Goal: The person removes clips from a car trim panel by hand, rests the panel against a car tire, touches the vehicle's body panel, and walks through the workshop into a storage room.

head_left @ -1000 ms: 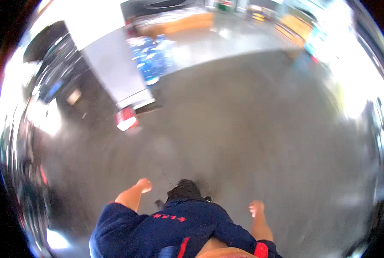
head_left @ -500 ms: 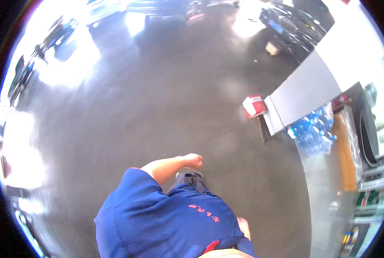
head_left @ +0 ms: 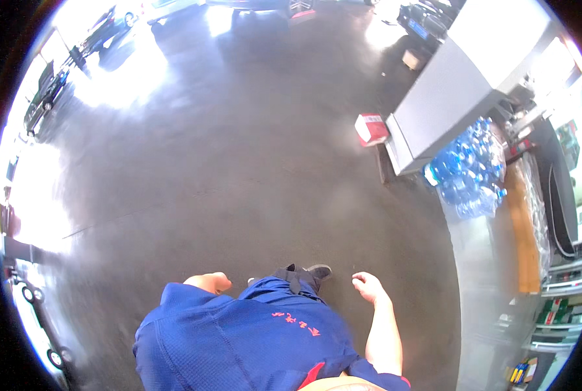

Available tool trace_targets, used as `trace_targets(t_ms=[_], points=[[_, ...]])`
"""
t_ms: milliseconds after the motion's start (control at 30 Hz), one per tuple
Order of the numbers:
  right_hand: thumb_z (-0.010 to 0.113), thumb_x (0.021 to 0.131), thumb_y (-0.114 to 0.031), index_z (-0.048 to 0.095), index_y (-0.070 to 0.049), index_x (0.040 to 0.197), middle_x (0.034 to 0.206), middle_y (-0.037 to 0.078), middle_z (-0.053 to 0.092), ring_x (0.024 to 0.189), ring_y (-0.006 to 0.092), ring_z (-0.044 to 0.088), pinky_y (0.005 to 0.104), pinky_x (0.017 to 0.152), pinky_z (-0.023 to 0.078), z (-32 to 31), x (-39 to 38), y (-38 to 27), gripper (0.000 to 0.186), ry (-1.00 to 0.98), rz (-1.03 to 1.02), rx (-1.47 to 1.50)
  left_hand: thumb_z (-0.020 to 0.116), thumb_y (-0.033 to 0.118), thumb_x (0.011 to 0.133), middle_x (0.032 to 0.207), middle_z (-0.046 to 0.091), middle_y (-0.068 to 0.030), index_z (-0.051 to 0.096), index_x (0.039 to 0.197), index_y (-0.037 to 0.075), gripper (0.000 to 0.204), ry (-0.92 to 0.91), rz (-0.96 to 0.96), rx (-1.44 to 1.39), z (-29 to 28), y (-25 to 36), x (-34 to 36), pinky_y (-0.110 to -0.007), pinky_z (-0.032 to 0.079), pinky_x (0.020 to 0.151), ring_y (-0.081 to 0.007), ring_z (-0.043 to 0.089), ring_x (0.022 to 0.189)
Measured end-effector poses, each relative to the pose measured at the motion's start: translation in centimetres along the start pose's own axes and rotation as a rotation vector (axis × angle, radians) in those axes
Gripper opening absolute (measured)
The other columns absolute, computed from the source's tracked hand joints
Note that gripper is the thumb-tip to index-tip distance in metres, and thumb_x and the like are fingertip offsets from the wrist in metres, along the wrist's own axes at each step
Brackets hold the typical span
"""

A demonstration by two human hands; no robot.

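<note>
My left hand [head_left: 221, 282] hangs beside my body, partly behind the blue shirt [head_left: 245, 335]. Its visible fingers are curled closed, with nothing seen in them. On the other side, my right hand [head_left: 368, 287] is held out over the dark floor [head_left: 265, 189]. Its fingers are loosely bent, a small gap shows between them, and it holds nothing. Neither hand touches any object. Between them one dark shoe [head_left: 319, 271] shows below my dark trousers.
Ahead to the right a grey-white pillar [head_left: 434, 104] stands with a red and white box [head_left: 372, 130] at its base. Behind it lie blue plastic bottles [head_left: 467, 173] in clear wrap. Shelves [head_left: 568, 287] line the right edge. Cars [head_left: 46, 101] stand far off.
My right hand and forearm have swung forward into view. My left hand has drawn back toward my body. The pillar, box and bottles sit slightly higher in the picture.
</note>
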State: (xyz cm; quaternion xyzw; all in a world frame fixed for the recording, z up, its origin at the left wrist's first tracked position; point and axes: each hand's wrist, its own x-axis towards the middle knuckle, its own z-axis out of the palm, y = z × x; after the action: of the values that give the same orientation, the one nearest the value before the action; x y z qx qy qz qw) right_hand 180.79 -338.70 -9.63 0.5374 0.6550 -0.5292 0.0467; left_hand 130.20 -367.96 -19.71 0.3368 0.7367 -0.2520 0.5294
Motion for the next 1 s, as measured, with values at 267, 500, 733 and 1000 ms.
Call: trace_targets(t_ms=[267, 500, 733, 1000], points=[[0.061, 0.102, -0.024, 0.063, -0.009, 0.112, 0.088, 0.003, 0.068, 0.069, 0.0103, 0.061, 0.0243, 0.056, 0.049, 0.4, -23.5, 30.8, 0.018, 0.807, 0.465, 1.218, 0.062, 0.028, 0.088, 0.122, 0.071, -0.0138, 0.075, 0.113, 0.008, 0.035, 0.412, 0.112, 0.306, -8.0, 32.1, 2.3, -0.041, 0.054, 0.100, -0.0304, 0.067, 0.117], [0.061, 0.099, -0.023, 0.059, -0.013, 0.098, 0.080, 0.001, 0.061, 0.070, 0.0110, 0.061, 0.0243, 0.054, 0.048, 9.3, -47.6, 49.5, 0.010, 0.967, 0.948, 1.520, 0.056, 0.023, 0.094, 0.108, 0.071, -0.0156, 0.064, 0.117, 0.005, 0.031, 0.482, 0.924, 0.211, 2.8, 86.1, -16.0, -0.043, 0.055, 0.086, -0.0288, 0.069, 0.101], [0.061, 0.099, -0.024, 0.063, -0.011, 0.103, 0.084, 0.003, 0.064, 0.072, 0.0114, 0.061, 0.0257, 0.059, 0.050, 2.0, -53.5, 68.2, 0.013, 0.788, 0.774, 1.427, 0.057, 0.017, 0.094, 0.111, 0.067, -0.0187, 0.063, 0.115, 0.003, 0.026, 0.091, 1.622, 0.552, 33.6, 107.0, -35.1, -0.047, 0.053, 0.088, -0.0364, 0.066, 0.103], [0.060, 0.101, -0.024, 0.066, -0.009, 0.111, 0.091, 0.003, 0.068, 0.077, 0.0116, 0.062, 0.0272, 0.066, 0.053, -26.5, -63.7, 93.1, 0.019, 1.048, 0.356, 1.311, 0.056, 0.033, 0.095, 0.123, 0.067, -0.0160, 0.069, 0.118, 0.006, 0.038, 0.134, 0.544, 0.896, 49.0, 107.0, -24.1, -0.047, 0.052, 0.095, -0.0316, 0.064, 0.115]])
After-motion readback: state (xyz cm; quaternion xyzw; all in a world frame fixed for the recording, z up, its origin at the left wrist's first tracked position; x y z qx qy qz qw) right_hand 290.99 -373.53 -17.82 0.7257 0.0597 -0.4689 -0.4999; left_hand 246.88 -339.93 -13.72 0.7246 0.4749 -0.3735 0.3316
